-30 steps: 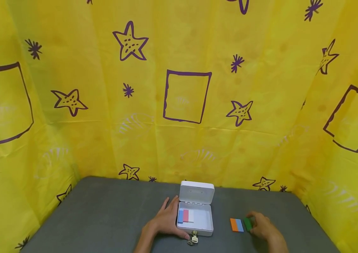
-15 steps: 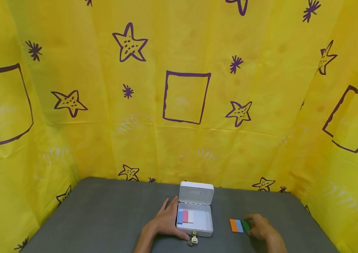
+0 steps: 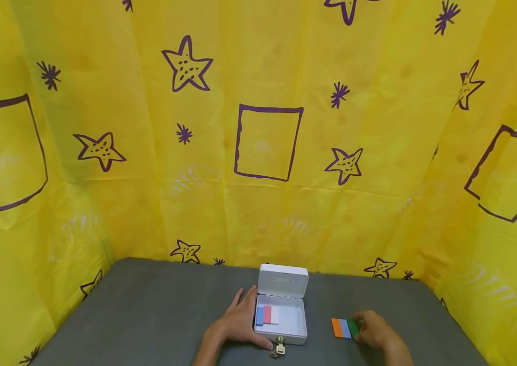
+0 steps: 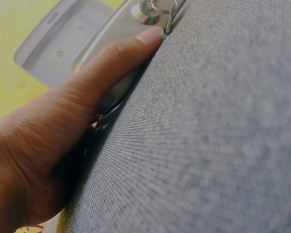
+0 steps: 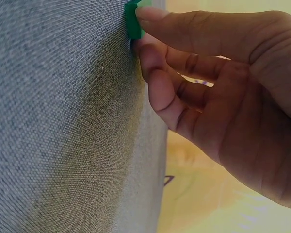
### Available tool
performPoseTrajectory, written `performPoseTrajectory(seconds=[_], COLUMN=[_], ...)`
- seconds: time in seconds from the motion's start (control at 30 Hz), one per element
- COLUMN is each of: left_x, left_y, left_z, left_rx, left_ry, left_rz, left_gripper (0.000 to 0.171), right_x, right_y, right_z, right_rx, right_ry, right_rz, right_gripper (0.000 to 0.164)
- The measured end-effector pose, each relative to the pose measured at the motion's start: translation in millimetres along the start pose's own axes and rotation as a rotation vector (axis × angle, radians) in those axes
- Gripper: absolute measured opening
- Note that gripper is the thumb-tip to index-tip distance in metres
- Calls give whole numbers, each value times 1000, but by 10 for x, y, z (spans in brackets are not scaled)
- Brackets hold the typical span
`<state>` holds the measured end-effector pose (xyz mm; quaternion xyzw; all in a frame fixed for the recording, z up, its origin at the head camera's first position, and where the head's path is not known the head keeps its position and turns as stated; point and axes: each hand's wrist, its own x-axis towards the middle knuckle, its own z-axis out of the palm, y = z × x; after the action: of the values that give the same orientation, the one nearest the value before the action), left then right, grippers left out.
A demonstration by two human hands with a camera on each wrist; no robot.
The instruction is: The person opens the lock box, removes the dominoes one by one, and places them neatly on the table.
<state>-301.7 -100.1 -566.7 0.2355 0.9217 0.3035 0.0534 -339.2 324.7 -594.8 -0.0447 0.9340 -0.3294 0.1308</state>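
Observation:
A white metal cash box (image 3: pixel 281 341) stands with its lid up on the table. My left hand (image 3: pixel 239 319) rests against its left side, fingers stretched along the wall. In the left wrist view the straight thumb of that hand (image 4: pixel 63 107) lies along the front of the box, close to the lock. Keys (image 3: pixel 280 348) hang from the lock. Inside the box lie a blue block (image 3: pixel 259 316), a pink block (image 3: pixel 267 314) and a white block (image 3: pixel 275 318). My right hand (image 3: pixel 375 329) pinches a green block (image 5: pixel 133 19) on the table, beside a light blue block (image 3: pixel 345 328) and an orange block (image 3: pixel 336 328).
The grey cloth-covered table (image 3: pixel 162 310) extends to both sides of the box. A yellow curtain (image 3: pixel 139 213) with purple starfish drawings surrounds its back and sides.
My right hand has tipped the green block flatter and brought it against the light blue block. My left hand has stayed at the box. The head view has tilted slightly upward.

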Motion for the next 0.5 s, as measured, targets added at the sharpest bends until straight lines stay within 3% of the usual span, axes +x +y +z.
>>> performPoseTrajectory(seconds=[0.23, 0.5], left_x=[7, -19], left_y=[-51, -14], left_z=[39, 26], left_rx=[-12, -4], left_ry=[15, 9], left_rz=[14, 7], left_gripper=[137, 137], right_x=[-269, -493], right_y=[-355, -704], right_z=[-129, -140], right_rx=[-65, -46], right_ry=[-55, -7], right_rz=[-69, -6], right_gripper=[44, 41])
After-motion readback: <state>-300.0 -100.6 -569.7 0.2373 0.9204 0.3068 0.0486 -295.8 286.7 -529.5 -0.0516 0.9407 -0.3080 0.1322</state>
